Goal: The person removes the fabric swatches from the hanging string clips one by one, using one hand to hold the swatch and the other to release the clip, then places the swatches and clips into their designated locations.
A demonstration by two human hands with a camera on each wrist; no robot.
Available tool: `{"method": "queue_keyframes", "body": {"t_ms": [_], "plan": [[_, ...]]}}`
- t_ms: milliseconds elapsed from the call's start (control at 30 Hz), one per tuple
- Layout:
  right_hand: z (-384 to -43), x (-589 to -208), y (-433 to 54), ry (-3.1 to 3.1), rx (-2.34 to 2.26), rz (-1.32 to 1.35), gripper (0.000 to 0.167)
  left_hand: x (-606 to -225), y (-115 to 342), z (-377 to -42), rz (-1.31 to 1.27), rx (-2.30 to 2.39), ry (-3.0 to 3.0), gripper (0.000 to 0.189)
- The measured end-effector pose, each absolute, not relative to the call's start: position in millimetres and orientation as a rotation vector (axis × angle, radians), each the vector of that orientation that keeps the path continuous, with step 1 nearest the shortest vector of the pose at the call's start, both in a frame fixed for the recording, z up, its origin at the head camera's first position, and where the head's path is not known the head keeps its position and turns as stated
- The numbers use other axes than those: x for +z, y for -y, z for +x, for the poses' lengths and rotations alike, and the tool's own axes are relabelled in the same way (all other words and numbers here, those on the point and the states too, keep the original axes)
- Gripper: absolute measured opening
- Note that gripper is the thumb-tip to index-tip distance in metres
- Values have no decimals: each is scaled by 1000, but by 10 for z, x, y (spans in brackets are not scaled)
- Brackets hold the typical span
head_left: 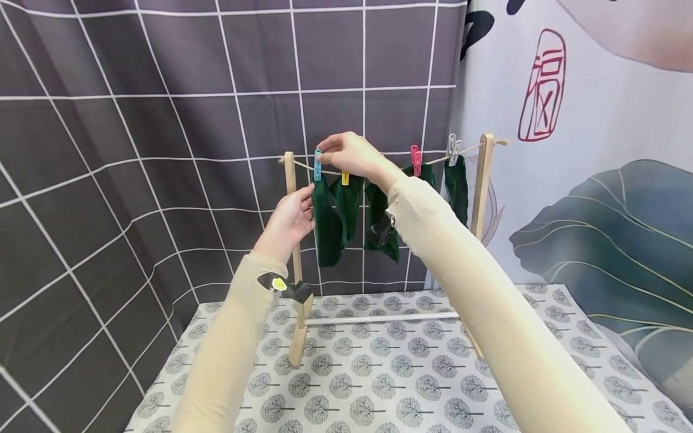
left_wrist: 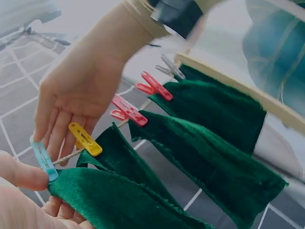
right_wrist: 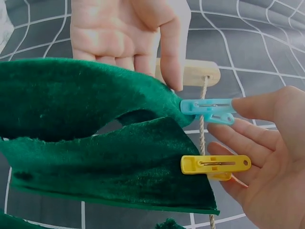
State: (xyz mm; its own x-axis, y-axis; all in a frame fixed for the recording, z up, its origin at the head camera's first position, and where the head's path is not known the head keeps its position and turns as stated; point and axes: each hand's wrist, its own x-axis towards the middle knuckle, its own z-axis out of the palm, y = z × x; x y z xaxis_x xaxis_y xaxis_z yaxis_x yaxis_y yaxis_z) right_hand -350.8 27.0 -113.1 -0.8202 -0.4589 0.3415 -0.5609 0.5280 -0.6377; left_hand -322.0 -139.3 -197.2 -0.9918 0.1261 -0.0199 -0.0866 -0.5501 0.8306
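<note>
At the left end of a rope [right_wrist: 202,138], my right hand [head_left: 354,157] pinches the handle end of a blue clothespin [right_wrist: 207,106], thumb on one lever and fingers behind. The clothespin sits over the rope at the top of a dark green velvety cloth [head_left: 326,234]. My left hand [head_left: 289,219] holds that cloth's upper edge just below the clothespin, thumb in front and fingers partly hidden behind. Close beside it, a yellow clothespin [right_wrist: 214,164] fastens a second green cloth [right_wrist: 105,167] to the rope; some right-hand fingers pass behind this clothespin.
Further right hang more green cloths [left_wrist: 214,114] under red clothespins [left_wrist: 155,86] and grey ones [head_left: 453,150]. Wooden posts [head_left: 482,186] carry the rope, with a white rod [head_left: 379,318] low between them. The rack stands on a tree-patterned tablecloth [head_left: 373,385] before a grid curtain [head_left: 178,120].
</note>
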Motion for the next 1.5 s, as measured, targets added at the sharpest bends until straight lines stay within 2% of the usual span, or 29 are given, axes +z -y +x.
{"method": "queue_keyframes", "body": {"t_ms": [233, 333, 567, 833, 1067, 1500], "plan": [[-3527, -1117, -282, 2626, 1146, 891, 39, -1996, 1384, -3210, 164, 2718, -1462, 8], [-3533, -1107, -270, 2631, 1138, 889, 38, -2010, 1363, -3188, 222, 2691, -1751, 8], [-3532, -1120, -268, 2621, 1136, 883, 35, -2042, 1369, -3170, 211, 2438, -2448, 32], [-3565, -1150, -257, 2560, 1074, 894, 30, -2027, 1460, -3162, 290, 2034, -3011, 28], [-3534, -1175, -263, 2445, 1044, 891, 23, -2051, 1505, -3177, 345, 1912, -3111, 26], [-3432, -1131, -444, 2331, 1130, 853, 25, -2099, 1619, -3128, 409, 1770, -3150, 27]]}}
